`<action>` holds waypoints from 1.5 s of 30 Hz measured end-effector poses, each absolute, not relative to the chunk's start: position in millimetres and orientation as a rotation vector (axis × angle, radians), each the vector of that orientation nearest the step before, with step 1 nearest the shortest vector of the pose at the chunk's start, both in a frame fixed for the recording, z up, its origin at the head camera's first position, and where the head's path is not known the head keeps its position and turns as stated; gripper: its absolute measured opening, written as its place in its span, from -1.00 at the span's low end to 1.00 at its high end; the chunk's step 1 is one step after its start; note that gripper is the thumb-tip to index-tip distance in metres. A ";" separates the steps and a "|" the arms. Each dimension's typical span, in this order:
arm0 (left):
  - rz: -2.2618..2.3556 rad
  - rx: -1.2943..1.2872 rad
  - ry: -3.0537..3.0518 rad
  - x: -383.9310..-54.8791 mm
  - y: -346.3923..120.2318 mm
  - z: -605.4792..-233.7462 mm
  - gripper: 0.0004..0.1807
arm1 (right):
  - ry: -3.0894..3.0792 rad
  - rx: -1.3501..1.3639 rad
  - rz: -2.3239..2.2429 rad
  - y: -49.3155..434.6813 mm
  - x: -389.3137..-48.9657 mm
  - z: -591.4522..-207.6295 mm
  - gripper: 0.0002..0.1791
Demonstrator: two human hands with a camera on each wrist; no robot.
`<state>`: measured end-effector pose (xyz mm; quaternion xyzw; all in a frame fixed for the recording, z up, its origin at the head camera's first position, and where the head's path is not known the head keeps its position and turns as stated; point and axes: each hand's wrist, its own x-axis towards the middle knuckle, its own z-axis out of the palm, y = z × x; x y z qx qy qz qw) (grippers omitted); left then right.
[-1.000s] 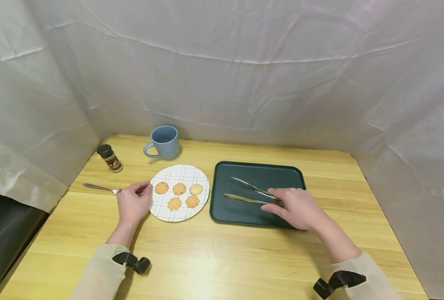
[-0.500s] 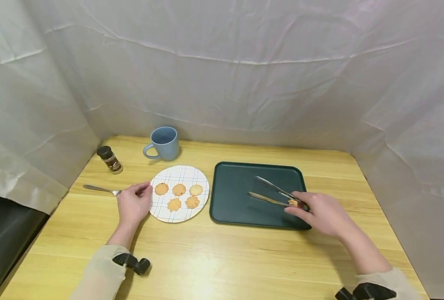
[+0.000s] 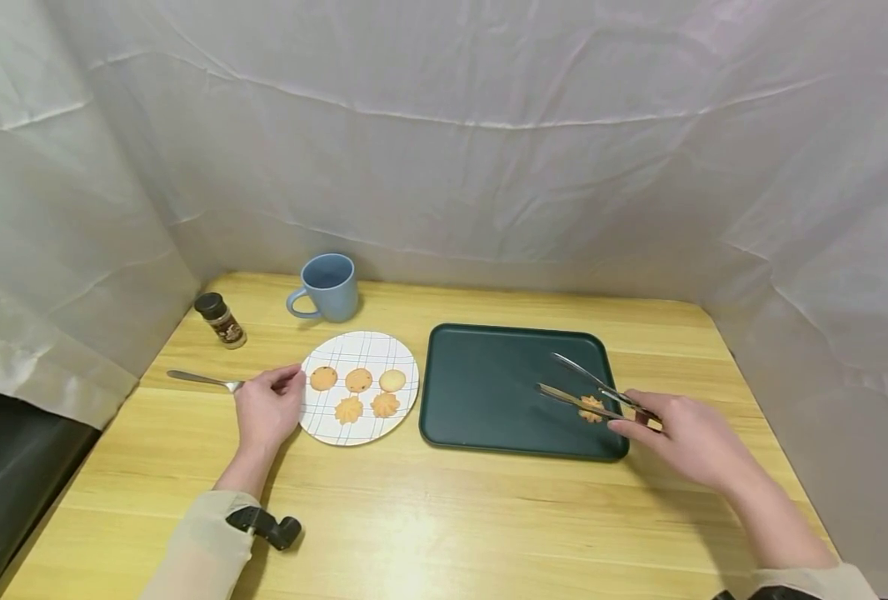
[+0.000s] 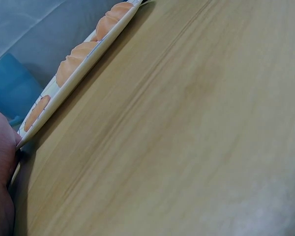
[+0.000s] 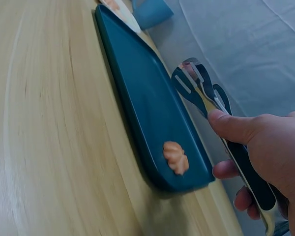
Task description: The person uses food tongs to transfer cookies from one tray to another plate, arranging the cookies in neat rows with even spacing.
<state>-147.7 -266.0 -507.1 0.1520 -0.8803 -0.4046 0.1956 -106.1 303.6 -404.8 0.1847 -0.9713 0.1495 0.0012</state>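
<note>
My right hand (image 3: 695, 437) grips metal serving tongs (image 5: 199, 88), their slotted ends apart with nothing between them, raised over the right part of a dark green tray (image 3: 489, 396). On the tray near its right end lies one ridged cookie (image 5: 176, 157), partly covered by the tongs in the head view. At the left rim of a white checked plate (image 3: 361, 343), my left hand (image 3: 267, 408) pinches the edge between thumb and curled fingers. Several cookies lie on that plate, among them a ridged cookie (image 3: 349, 409) and a chip-dotted cookie (image 3: 358, 380).
Behind the plate stands a blue mug (image 3: 330, 287). A black-capped spice jar (image 3: 221, 320) is at the table's back left. Left of my left hand lies a metal utensil handle (image 3: 195, 377), its other end hidden by the hand. Grey cloth (image 3: 444, 183) walls the table's back and sides.
My right hand has moved right and toward the table's right side with the tongs, exposing the ridged cookie on the tray. The left hand and plate have stayed put.
</note>
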 end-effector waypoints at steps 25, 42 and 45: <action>-1.129 0.421 -2.464 -148.1 -266.8 -507.9 -0.73 | -3.084 0.494 0.415 338.5 -95.9 -418.3 -0.69; -1.125 0.411 -2.455 -149.3 -266.8 -508.5 -0.73 | -3.202 0.385 0.411 350.6 -87.0 -425.4 -0.34; -1.117 0.408 -2.455 -149.8 -267.2 -509.4 -0.73 | -3.202 0.391 0.415 352.3 -86.8 -425.1 -0.36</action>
